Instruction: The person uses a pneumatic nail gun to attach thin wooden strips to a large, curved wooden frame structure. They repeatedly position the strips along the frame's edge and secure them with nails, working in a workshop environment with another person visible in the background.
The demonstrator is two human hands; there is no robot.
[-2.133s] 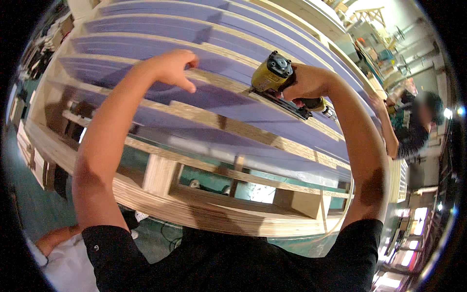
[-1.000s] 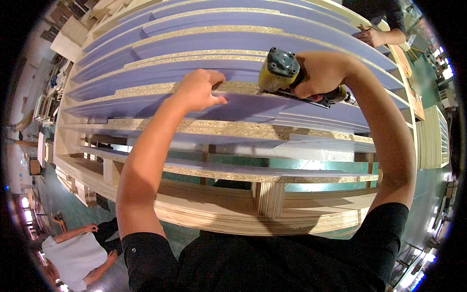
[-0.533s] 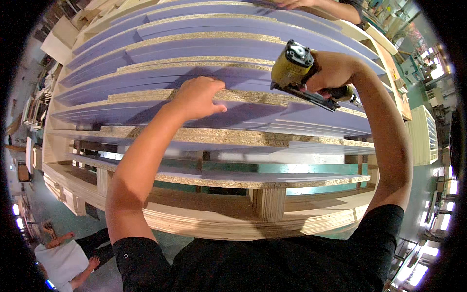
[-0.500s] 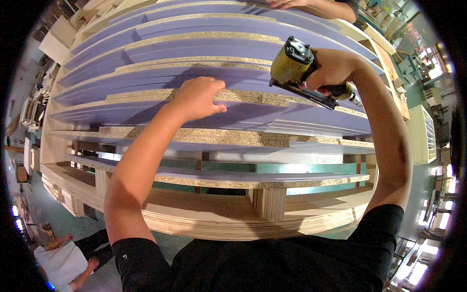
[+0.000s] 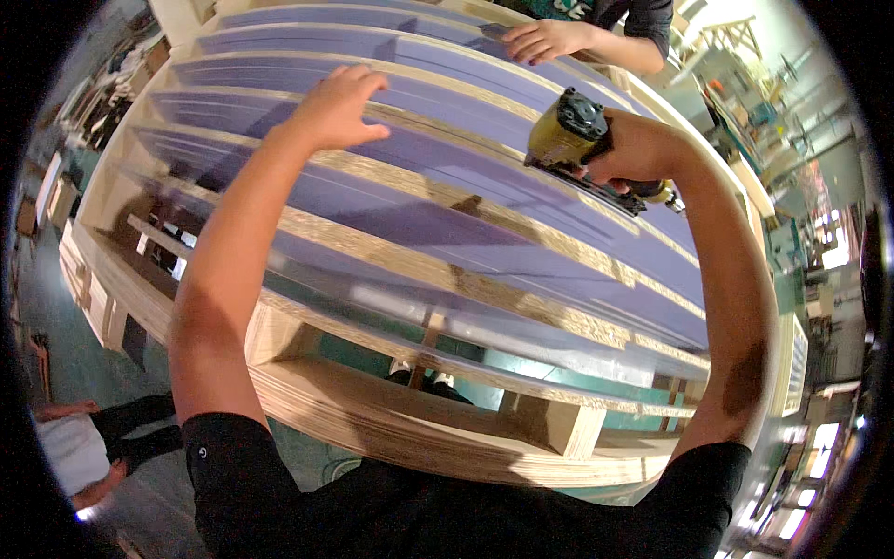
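My left hand [image 5: 340, 110] hovers over the long panels at the far left, thumb and fingers apart, holding nothing. In my right hand [image 5: 638, 147] is a yellow and black nail gun [image 5: 566, 132], gripped by its handle above the panels at the right. The gun's long black magazine slants down toward its hose fitting. Beneath both hands stand several chipboard panels [image 5: 400, 252] with purple-grey faces, set on edge in rows. A pale wooden frame [image 5: 372, 424] surrounds them.
Across the frame, another person's hand [image 5: 548, 40] rests over the far panels. At lower left stands a person in a white shirt [image 5: 73, 455]. Gaps between the near panels show the green floor [image 5: 372, 347]. Workshop benches and clutter [image 5: 722, 93] lie at far right.
The view has tilted, so the panels now slant down to the right. My left hand has moved farther away and left. The nail gun stays in my right hand. The other person's hand shows more fully.
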